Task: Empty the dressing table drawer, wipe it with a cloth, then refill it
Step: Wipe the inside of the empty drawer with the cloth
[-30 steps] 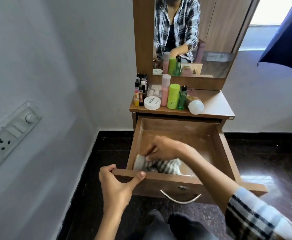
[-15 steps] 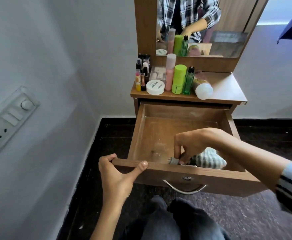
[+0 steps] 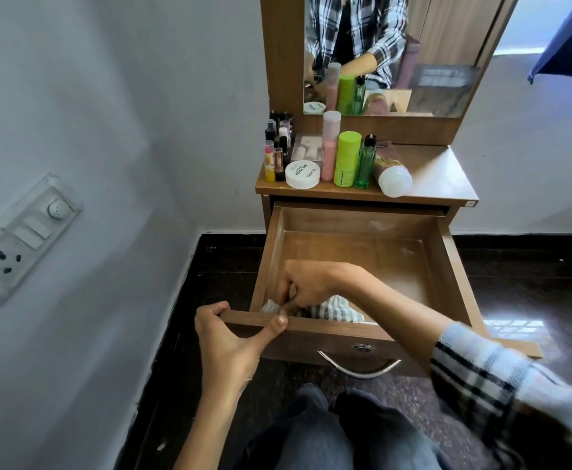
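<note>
The wooden drawer (image 3: 444, 266) of the dressing table stands pulled out, and only a cloth lies in it. My right hand (image 3: 308, 283) grips a striped grey-and-white cloth (image 3: 337, 308) against the drawer's floor at the front left corner. My left hand (image 3: 230, 337) holds the drawer's front edge at its left end, thumb on the top of the panel. Cosmetics stand on the table top (image 3: 440, 178): a white round jar (image 3: 302, 174), a pink bottle (image 3: 329, 147), a lime-green tube (image 3: 347, 159), a green glass bottle (image 3: 365, 162), a white-capped bottle (image 3: 393, 178) lying on its side, and several lipsticks (image 3: 276, 147).
A mirror (image 3: 396, 52) rises behind the table top. A grey wall with a switchboard (image 3: 23, 235) closes in the left side. Dark polished floor (image 3: 532, 273) lies to the drawer's right. My knees (image 3: 328, 432) are just below the drawer's metal handle (image 3: 359, 368).
My right hand slid the cloth along the drawer's front from the left to the right, then back to the left corner. My left hand stayed on the front edge.
</note>
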Available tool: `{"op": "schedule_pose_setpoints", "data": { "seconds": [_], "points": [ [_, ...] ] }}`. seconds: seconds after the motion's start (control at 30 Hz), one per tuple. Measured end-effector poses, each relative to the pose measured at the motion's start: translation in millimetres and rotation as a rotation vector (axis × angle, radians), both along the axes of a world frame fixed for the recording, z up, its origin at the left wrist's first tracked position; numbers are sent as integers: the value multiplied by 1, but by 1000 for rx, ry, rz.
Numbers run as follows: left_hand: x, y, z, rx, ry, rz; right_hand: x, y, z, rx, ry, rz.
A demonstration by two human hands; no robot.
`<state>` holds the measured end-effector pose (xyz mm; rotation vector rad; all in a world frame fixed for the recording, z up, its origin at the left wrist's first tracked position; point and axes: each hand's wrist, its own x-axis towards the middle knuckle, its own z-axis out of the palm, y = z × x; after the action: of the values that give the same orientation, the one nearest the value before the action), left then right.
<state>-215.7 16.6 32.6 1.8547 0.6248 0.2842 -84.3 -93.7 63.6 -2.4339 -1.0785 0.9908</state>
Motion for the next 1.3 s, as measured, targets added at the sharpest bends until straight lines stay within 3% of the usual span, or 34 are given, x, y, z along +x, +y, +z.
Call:
{"op": "schedule_pose_setpoints", "data": {
  "seconds": [0.17,0.3,0.5,0.67,0.83,1.0,1.13,1.3],
  "points": [
    [0,1,-2,-12,2,5,3,-48,19,-244,-36,104],
    [0,1,-4,-17,-6,-1,2,-58,20,-281,-25,83],
    [1,3,-5,-14,3,2,-8,5,6,-43,-87,30],
    [2,4,-6,-22,16,2,-6,-12,6,-8,-74,40],
    [3,4,-6,-16,28,8,12,-65,21,-258,-38,146],
    [3,3,-4,0,29,19,22,-126,57,-324,-193,-53],
    [3,2,-3,0,21,20,13,-159,57,-494,-127,-95],
    [3,3,-4,9,6,18,-5,-138,22,-289,-85,-134]
  ]
}}
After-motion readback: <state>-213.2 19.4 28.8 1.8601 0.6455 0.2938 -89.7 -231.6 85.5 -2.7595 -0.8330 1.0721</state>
